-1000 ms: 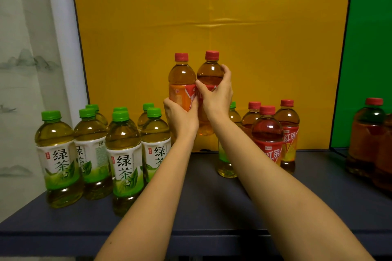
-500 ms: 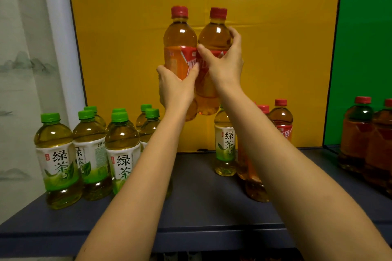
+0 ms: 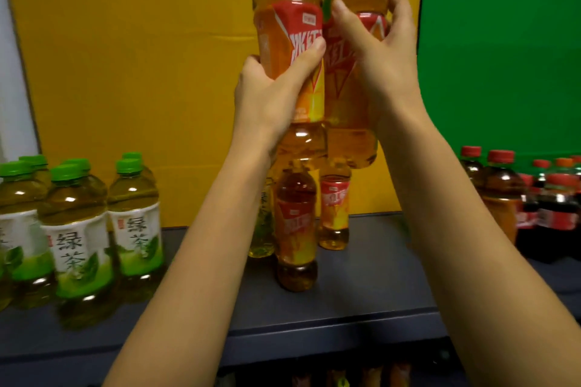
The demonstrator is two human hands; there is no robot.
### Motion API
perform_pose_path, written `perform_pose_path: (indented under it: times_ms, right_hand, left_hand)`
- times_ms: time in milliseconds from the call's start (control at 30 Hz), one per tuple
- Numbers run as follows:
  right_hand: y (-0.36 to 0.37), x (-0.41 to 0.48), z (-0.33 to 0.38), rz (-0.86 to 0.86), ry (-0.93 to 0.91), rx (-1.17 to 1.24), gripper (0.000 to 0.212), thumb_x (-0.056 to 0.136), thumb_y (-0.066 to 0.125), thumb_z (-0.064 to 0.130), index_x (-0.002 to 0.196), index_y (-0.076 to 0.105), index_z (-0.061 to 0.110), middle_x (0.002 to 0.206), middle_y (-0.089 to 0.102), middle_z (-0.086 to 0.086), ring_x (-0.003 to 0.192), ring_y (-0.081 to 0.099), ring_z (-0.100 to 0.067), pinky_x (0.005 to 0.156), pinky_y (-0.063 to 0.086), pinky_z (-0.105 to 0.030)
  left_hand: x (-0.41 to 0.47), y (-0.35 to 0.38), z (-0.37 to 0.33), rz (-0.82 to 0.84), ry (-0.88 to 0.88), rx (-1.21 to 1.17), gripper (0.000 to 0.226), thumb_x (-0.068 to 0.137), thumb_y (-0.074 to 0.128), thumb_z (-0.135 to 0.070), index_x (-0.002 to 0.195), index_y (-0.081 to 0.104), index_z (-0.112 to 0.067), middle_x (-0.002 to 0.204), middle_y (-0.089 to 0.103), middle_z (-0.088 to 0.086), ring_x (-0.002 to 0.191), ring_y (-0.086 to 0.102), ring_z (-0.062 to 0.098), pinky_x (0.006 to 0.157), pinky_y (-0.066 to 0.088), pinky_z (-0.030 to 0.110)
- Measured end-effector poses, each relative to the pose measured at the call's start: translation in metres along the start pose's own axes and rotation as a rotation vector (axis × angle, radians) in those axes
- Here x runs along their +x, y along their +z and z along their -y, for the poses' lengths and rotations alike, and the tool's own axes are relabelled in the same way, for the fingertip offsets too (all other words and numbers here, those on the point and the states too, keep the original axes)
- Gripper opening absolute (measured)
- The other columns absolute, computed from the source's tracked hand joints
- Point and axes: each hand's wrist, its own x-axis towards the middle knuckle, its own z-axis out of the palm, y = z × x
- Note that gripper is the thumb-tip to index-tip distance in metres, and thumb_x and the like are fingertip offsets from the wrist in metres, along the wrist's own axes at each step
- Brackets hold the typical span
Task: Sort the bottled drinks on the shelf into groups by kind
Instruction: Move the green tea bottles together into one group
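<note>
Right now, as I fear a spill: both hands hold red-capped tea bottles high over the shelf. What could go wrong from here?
The left hand and right hand hold the raised bottles close side by side; a bump could loosen either grip. The standing red-label bottles sit right beneath, so a dropped or lowered bottle might topple them.

"绿茶" on green-capped bottles (image 3: 75, 229)

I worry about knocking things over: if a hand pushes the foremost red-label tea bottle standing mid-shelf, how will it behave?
The red-label tea bottle is tall and narrow, so a push high up would probably tip it; low down it may slide. Liquid fills it to the shoulder, so it is likely heavy for its size.
</note>
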Motion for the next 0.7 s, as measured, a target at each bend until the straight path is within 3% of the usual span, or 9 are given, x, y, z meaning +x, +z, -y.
perform_pose_path:
  times_ms: [133, 267, 367, 467, 567, 633, 700]
  right_hand:
    - [-0.06, -0.002, -0.02, -0.005, 0.051, -0.032, 0.065, 0.08, 0.069, 0.03, 0.134, 0.038, 0.012, 0.128, 0.054, -0.007, 0.111, 0.059, -0.014, 0.094, 0.051, -0.033]
    - [-0.107, -0.014, -0.056, -0.022, 0.101, -0.09, 0.07, 0.074, 0.07, 0.037, 0.133, 0.04, 0.015, 0.128, 0.055, -0.006, 0.112, 0.058, -0.014, 0.1, 0.047, -0.036]
    - [-0.131, -0.026, -0.086, -0.005, 0.136, -0.117, 0.063, 0.079, 0.07, 0.03, 0.133, 0.04, 0.014, 0.127, 0.055, -0.005, 0.112, 0.057, -0.013, 0.1, 0.046, -0.034]
    - [-0.149, -0.039, -0.111, 0.012, 0.161, -0.127, 0.06, 0.081, 0.07, 0.024, 0.133, 0.04, 0.015, 0.125, 0.055, -0.001, 0.109, 0.057, -0.007, 0.095, 0.046, -0.021]
    - [-0.16, -0.051, -0.132, 0.032, 0.176, -0.127, 0.061, 0.082, 0.069, 0.021, 0.134, 0.038, 0.015, 0.112, 0.054, 0.016, 0.095, 0.055, 0.015, 0.079, 0.042, -0.003]
    - [-0.164, -0.058, -0.145, 0.028, 0.193, -0.142, 0.062, 0.082, 0.069, 0.02, 0.134, 0.037, 0.016, 0.108, 0.051, 0.024, 0.093, 0.054, 0.016, 0.079, 0.041, -0.002]
    - [-0.167, -0.065, -0.156, 0.029, 0.216, -0.16, 0.063, 0.082, 0.069, 0.021, 0.136, 0.035, 0.019, 0.115, 0.052, 0.017, 0.105, 0.054, 0.004, 0.088, 0.042, -0.008]
  left_hand:
    - [-0.023, 0.054, 0.027, 0.016, -0.054, -0.004, 0.075, 0.051, 0.075, -0.059, 0.112, 0.059, -0.018, 0.105, 0.07, 0.004, 0.095, 0.068, 0.023, 0.085, 0.054, 0.046]
    - [-0.05, 0.093, 0.066, -0.028, -0.113, 0.057, 0.061, 0.059, 0.075, -0.055, 0.106, 0.053, -0.024, 0.104, 0.067, -0.002, 0.095, 0.066, 0.016, 0.085, 0.055, 0.043]
    - [-0.068, 0.112, 0.098, -0.048, -0.15, 0.143, 0.062, 0.064, 0.072, -0.055, 0.112, 0.049, -0.023, 0.109, 0.063, -0.002, 0.099, 0.063, 0.016, 0.087, 0.054, 0.042]
    - [-0.081, 0.126, 0.128, -0.085, -0.186, 0.22, 0.065, 0.068, 0.072, -0.054, 0.119, 0.045, -0.023, 0.114, 0.059, -0.002, 0.105, 0.058, 0.017, 0.092, 0.051, 0.043]
    - [-0.092, 0.134, 0.151, -0.11, -0.184, 0.27, 0.057, 0.073, 0.072, -0.044, 0.117, 0.042, -0.025, 0.11, 0.054, -0.006, 0.106, 0.055, 0.014, 0.093, 0.049, 0.035]
    - [-0.098, 0.135, 0.161, -0.122, -0.168, 0.299, 0.055, 0.075, 0.073, -0.037, 0.118, 0.041, -0.024, 0.108, 0.051, -0.009, 0.105, 0.053, 0.012, 0.087, 0.045, 0.026]
    - [-0.103, 0.137, 0.172, -0.127, -0.169, 0.325, 0.057, 0.076, 0.073, -0.034, 0.12, 0.04, -0.022, 0.111, 0.051, -0.007, 0.106, 0.053, 0.012, 0.086, 0.043, 0.024]
